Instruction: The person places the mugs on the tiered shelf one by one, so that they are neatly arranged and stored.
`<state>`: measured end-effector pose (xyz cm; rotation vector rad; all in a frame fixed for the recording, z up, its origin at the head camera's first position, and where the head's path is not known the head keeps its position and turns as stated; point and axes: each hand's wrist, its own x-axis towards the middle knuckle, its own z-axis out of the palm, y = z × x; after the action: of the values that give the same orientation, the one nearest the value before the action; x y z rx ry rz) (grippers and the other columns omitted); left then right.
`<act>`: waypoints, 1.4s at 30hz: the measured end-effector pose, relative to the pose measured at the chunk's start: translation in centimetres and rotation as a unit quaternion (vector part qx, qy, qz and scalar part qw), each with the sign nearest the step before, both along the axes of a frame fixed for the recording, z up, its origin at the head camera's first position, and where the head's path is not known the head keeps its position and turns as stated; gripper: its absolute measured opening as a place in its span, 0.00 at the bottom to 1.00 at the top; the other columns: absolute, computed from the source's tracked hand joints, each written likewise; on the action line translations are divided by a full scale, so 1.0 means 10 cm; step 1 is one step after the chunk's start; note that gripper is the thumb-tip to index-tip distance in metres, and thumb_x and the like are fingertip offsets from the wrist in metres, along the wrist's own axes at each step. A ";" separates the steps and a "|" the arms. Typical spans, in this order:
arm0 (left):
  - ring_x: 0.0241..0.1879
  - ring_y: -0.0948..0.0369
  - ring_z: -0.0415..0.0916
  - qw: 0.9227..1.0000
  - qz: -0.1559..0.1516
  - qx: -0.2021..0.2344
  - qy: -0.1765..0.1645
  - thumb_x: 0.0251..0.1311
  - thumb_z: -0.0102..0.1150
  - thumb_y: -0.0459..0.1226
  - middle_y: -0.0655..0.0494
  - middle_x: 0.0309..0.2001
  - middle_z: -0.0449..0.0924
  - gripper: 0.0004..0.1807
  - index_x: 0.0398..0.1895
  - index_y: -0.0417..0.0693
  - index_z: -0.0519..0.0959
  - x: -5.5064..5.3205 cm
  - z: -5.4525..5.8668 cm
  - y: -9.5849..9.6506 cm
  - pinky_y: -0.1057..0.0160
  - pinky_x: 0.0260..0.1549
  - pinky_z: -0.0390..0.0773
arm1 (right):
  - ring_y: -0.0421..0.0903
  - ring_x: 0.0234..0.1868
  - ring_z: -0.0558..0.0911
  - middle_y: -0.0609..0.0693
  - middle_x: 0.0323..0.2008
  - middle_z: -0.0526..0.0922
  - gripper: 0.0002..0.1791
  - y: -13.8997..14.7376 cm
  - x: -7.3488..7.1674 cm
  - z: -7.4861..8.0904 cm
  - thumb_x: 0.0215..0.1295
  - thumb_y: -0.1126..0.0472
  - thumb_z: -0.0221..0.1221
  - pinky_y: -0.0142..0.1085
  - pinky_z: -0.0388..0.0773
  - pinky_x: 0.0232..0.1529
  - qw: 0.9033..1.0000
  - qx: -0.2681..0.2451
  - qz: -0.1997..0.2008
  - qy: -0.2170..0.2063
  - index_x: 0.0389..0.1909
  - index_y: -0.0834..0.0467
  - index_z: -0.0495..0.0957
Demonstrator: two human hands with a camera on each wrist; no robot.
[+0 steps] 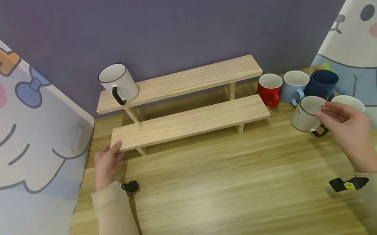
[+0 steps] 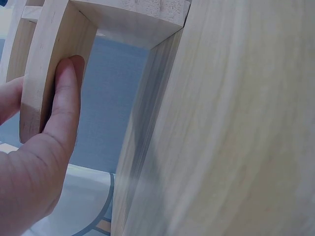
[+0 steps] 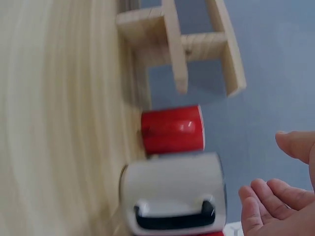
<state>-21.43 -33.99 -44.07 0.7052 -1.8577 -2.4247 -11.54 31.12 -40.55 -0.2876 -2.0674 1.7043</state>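
Observation:
My left hand (image 1: 106,164) pinches the left end of the lower board of a two-tier wooden shelf (image 1: 189,122). In the left wrist view its fingers (image 2: 66,105) lie along the underside of the board. My right hand (image 1: 349,125) hovers over a white mug with a black rim and black handle (image 1: 301,118). The right wrist view shows its thumb and fingers spread apart, with a gap between them and the mug (image 3: 172,187). A similar white mug (image 1: 121,83) stands on the upper board's left end.
Behind the near mug stand a red mug (image 1: 268,91), a light blue mug (image 1: 294,86) and a dark blue mug (image 1: 321,83). Another white mug (image 1: 354,101) is partly hidden by my right hand. Patterned cloth panels (image 1: 7,121) flank the wooden table (image 1: 215,195).

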 end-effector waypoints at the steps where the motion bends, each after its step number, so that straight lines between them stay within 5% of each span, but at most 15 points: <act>1: 0.42 0.63 0.82 1.000 0.000 0.000 -0.001 0.66 0.68 0.36 0.48 0.50 0.74 0.41 0.74 0.27 0.57 0.00 0.00 0.00 0.68 0.45 0.82 | 0.34 0.43 0.83 0.41 0.42 0.85 0.23 0.04 0.02 -0.01 0.63 0.70 0.70 0.20 0.77 0.43 1.000 0.013 -0.010 -0.014 0.58 0.70 0.78; 5: 0.42 0.63 0.82 1.000 0.000 -0.001 0.001 0.66 0.68 0.36 0.47 0.50 0.74 0.40 0.73 0.28 0.58 -0.02 -0.01 0.00 0.67 0.46 0.81 | 0.30 0.41 0.82 0.34 0.39 0.83 0.23 0.16 0.08 -0.06 0.65 0.62 0.70 0.18 0.77 0.38 0.995 0.054 -0.044 -0.074 0.58 0.65 0.79; 12: 0.40 0.62 0.82 1.000 0.008 0.000 0.007 0.66 0.68 0.34 0.47 0.47 0.76 0.28 0.61 0.31 0.67 0.00 -0.01 0.01 0.66 0.44 0.83 | 0.26 0.35 0.81 0.27 0.32 0.82 0.22 0.26 0.08 -0.13 0.65 0.59 0.71 0.18 0.76 0.31 0.991 0.068 -0.051 -0.104 0.55 0.67 0.80; 17: 0.39 0.62 0.83 1.000 0.012 0.000 0.006 0.66 0.68 0.33 0.48 0.45 0.77 0.22 0.56 0.33 0.69 0.00 0.00 0.01 0.67 0.42 0.83 | 0.27 0.33 0.77 0.23 0.29 0.78 0.29 0.31 0.06 -0.20 0.68 0.49 0.68 0.19 0.73 0.29 0.974 0.163 -0.032 -0.151 0.55 0.71 0.80; 21: 0.39 0.62 0.82 1.000 0.008 0.000 0.008 0.66 0.68 0.33 0.47 0.46 0.77 0.23 0.57 0.33 0.69 0.00 0.00 0.01 0.67 0.42 0.83 | 0.45 0.39 0.72 0.42 0.34 0.82 0.34 0.34 0.06 -0.23 0.71 0.39 0.61 0.32 0.70 0.28 0.948 0.240 0.000 -0.209 0.52 0.70 0.81; 26: 0.40 0.61 0.82 1.000 0.003 0.004 0.011 0.66 0.68 0.34 0.47 0.48 0.76 0.25 0.59 0.32 0.68 0.00 0.00 0.00 0.66 0.44 0.83 | 0.58 0.42 0.70 0.67 0.46 0.80 0.40 0.34 0.03 -0.25 0.74 0.35 0.53 0.40 0.68 0.29 0.932 0.252 0.044 -0.256 0.53 0.74 0.79; 34: 0.40 0.61 0.82 1.000 0.007 0.001 0.007 0.66 0.68 0.34 0.46 0.49 0.74 0.32 0.66 0.29 0.64 0.00 -0.02 0.00 0.67 0.42 0.83 | 0.52 0.44 0.71 0.63 0.47 0.83 0.36 0.34 0.00 -0.28 0.77 0.39 0.51 0.38 0.68 0.34 0.937 0.243 0.072 -0.240 0.54 0.72 0.81; 42: 0.39 0.62 0.82 1.000 0.003 -0.003 0.008 0.66 0.68 0.35 0.47 0.48 0.75 0.35 0.69 0.28 0.61 0.01 -0.01 0.01 0.68 0.41 0.83 | 0.28 0.40 0.78 0.35 0.36 0.86 0.29 0.38 0.00 -0.36 0.81 0.49 0.51 0.19 0.74 0.38 0.966 0.153 0.106 -0.181 0.56 0.75 0.77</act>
<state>-21.37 -33.92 -44.15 0.6882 -1.8528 -2.4136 -11.54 34.94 -44.14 -0.3066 -2.6777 1.4990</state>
